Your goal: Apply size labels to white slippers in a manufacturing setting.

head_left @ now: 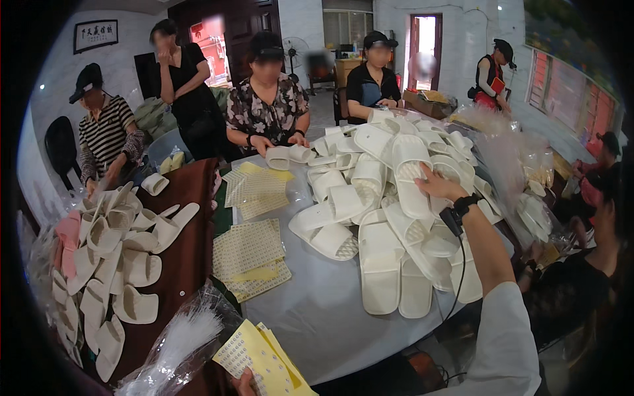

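My left hand, partly cut off by the lower edge, is closed on yellow sheets of small round stickers. My right hand reaches far into a large heap of white slippers. Its fingers curl over the edge of one white slipper lying on top, and its thumb is hard to make out. A dark band with a small cabled device sits at my right wrist.
More sticker sheets lie left of the heap. A clear plastic bag bundle is near the front, beside a second slipper pile on a brown cloth. Across the table, a person handles slippers. Several other people are around.
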Demonstrator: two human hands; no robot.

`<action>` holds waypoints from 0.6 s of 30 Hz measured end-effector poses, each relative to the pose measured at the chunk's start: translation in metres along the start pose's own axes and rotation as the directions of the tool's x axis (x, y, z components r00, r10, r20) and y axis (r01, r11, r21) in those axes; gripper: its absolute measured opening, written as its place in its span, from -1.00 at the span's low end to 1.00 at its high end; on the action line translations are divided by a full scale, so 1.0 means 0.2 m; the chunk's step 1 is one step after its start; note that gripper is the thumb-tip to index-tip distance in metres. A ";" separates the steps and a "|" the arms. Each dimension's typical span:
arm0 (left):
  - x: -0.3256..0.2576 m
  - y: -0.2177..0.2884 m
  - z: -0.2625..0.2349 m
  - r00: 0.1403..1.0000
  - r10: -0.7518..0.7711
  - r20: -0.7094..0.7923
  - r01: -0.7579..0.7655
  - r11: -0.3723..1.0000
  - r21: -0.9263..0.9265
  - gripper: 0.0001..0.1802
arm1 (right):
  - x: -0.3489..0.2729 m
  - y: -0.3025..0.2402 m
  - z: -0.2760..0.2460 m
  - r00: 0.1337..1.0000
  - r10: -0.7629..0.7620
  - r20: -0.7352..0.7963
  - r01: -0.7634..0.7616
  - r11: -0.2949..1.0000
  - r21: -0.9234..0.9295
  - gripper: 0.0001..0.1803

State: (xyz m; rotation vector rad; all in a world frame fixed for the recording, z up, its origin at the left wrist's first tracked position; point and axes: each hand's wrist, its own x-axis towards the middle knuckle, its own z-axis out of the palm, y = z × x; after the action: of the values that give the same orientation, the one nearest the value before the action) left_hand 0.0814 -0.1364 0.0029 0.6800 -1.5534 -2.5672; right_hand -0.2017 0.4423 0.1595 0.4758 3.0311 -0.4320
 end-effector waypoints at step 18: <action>0.08 -0.06 0.08 0.972 0.170 0.161 -0.228 0.847 0.480 -0.76 | -0.50 -0.52 -0.18 0.897 -0.357 -0.261 0.156 0.808 -0.569 -0.66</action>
State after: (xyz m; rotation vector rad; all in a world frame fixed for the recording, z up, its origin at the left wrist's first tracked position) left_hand 0.0629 -0.1222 -0.0071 0.3724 -2.2244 -2.0919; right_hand -0.1386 0.3271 0.2302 0.0964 3.3591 0.5730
